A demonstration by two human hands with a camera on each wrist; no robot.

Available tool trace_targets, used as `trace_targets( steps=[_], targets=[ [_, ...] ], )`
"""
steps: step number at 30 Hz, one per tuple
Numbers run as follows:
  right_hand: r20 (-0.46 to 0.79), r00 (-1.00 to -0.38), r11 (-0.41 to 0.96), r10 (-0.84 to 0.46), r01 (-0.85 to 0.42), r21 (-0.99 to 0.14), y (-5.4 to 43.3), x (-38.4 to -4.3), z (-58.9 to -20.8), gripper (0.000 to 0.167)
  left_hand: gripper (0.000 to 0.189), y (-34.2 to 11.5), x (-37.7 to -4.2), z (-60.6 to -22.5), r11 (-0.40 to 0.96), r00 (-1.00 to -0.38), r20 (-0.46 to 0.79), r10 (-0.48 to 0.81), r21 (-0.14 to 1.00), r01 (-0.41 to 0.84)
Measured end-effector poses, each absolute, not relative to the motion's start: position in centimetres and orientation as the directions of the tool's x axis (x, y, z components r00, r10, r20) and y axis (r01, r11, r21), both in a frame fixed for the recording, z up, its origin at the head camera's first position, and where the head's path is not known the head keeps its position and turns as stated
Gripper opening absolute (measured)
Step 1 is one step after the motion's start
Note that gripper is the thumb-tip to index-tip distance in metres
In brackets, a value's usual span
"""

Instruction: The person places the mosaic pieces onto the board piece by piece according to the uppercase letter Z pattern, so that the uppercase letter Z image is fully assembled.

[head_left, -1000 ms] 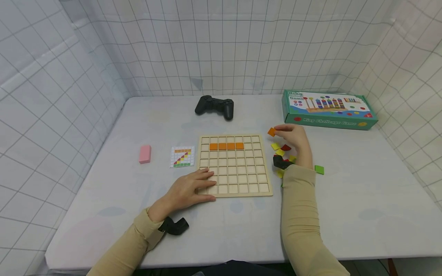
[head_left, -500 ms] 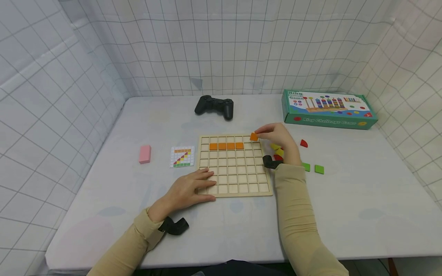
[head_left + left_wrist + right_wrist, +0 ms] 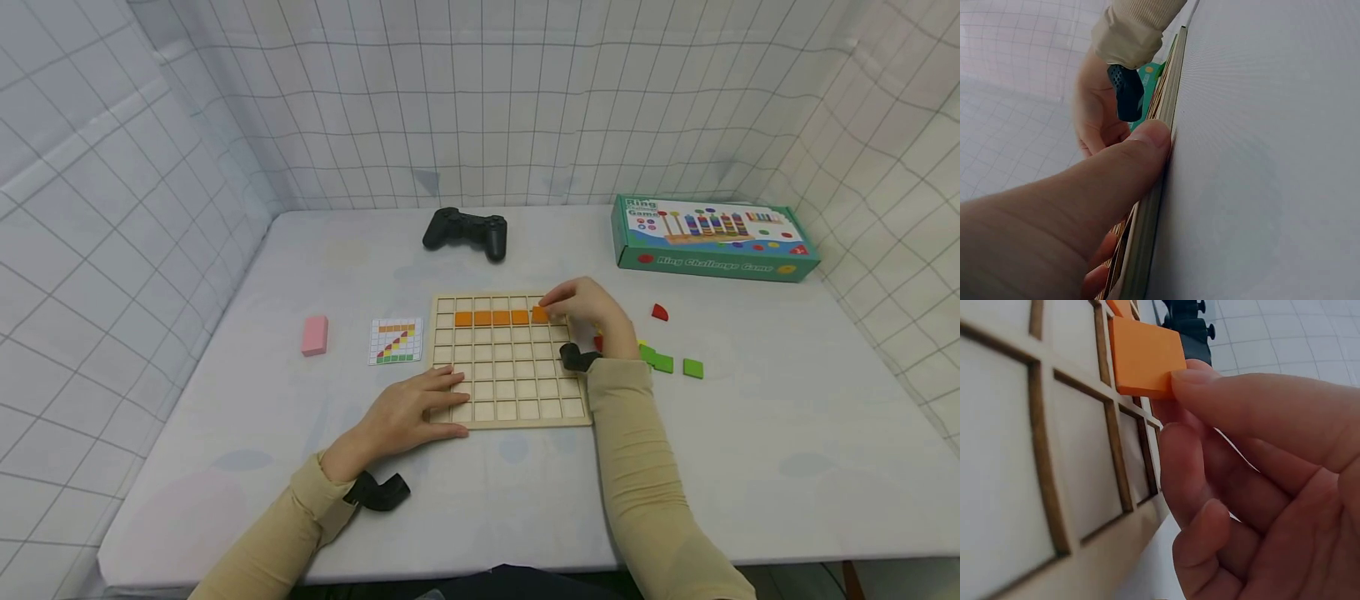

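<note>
My right hand [image 3: 588,307] pinches an orange square tile [image 3: 1147,357] between thumb and fingers. The tile is at the right end of a row of orange tiles [image 3: 492,318] on the wooden grid board [image 3: 516,372]. In the right wrist view it sits tilted against a cell's dividers; whether it is fully down in the cell I cannot tell. My left hand [image 3: 408,410] rests on the board's lower left corner with fingers spread. In the left wrist view the thumb [image 3: 1141,147] lies along the board's edge.
A pattern card [image 3: 395,341] and pink block [image 3: 315,335] lie left of the board. Behind stands a black game controller [image 3: 466,232], with a green game box [image 3: 714,237] at back right. Right of the board are green tiles [image 3: 693,368], a red quarter-round piece [image 3: 660,312] and partly hidden yellow pieces.
My right hand has carried the orange tile leftward from the loose pieces onto the board, to the end of the orange row. The left hand stays where it was.
</note>
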State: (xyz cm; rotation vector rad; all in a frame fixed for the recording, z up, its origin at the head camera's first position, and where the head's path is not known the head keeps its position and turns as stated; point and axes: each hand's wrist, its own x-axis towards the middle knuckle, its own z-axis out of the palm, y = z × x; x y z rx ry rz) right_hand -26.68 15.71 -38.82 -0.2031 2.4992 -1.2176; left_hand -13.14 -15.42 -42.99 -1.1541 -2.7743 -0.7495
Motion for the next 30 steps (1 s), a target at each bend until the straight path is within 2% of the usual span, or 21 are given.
trace_targets(
  steps=[10,19,30],
  targets=[
    [-0.239,-0.928,0.66,-0.285,-0.009,-0.751,15.8,-26.8,-38.4,0.029,0.052,-15.5,-13.1,-43.1,0.6,-0.72,0.223,0.657,0.422,0.679],
    [-0.136,-0.952,0.65,-0.276,-0.081,-0.755,16.9,-26.5,-36.8,0.043,0.051,-15.4,-13.1,-43.1,0.6,-0.717,0.236,0.656,0.413,0.685],
    [-0.134,-0.961,0.644,-0.241,-0.055,-0.763,19.1,-26.2,-36.6,0.042,0.052,-15.4,-13.0,-43.0,0.604,-0.716,0.232,0.658,0.405,0.687]
  ],
)
